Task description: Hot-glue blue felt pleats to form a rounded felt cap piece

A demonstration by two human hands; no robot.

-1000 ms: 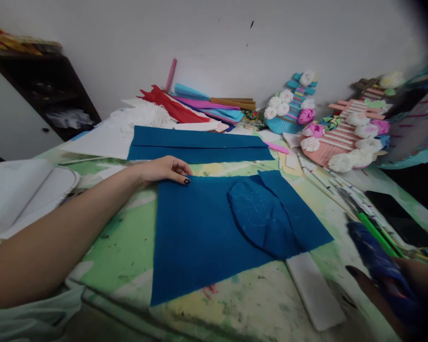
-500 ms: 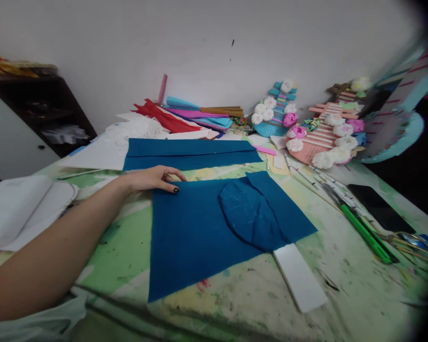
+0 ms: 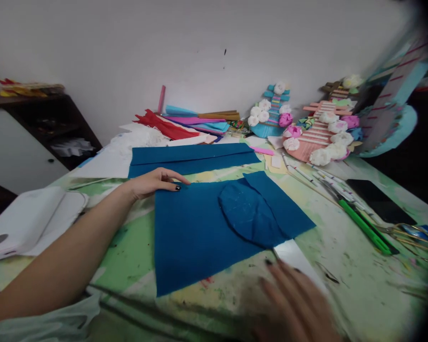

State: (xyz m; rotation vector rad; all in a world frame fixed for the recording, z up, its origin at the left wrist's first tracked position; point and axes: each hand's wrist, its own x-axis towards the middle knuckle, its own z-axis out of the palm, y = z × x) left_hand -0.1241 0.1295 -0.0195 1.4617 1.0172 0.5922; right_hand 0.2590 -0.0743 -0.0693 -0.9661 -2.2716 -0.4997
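A dark blue cloth sheet (image 3: pixel 189 237) lies flat in front of me. My left hand (image 3: pixel 159 183) rests at its upper left corner, thumb on the cloth and index finger stretched along the top edge. On the sheet's right half sits a rounded, wrinkled blue cloth-covered piece (image 3: pixel 249 211) with faint pale marks. From beneath its lower end a white flat strip (image 3: pixel 296 254) sticks out. My right hand (image 3: pixel 299 304), smeared by motion, is over the lower part of this strip with fingers extended; I see nothing held in it.
Behind the sheet lies a folded blue cloth strip (image 3: pixel 196 159). Coloured paper (image 3: pixel 199 124) and flower-decorated guitar-shaped crafts (image 3: pixel 324 137) stand along the wall. At right are a green cutter (image 3: pixel 367 228), a black phone (image 3: pixel 380 200) and scissors (image 3: pixel 410 232). White padded material (image 3: pixel 24 218) lies at left.
My right hand has come into view from the bottom right, over the white strip. My left index finger has straightened along the cloth's edge. The camera view has shifted slightly.
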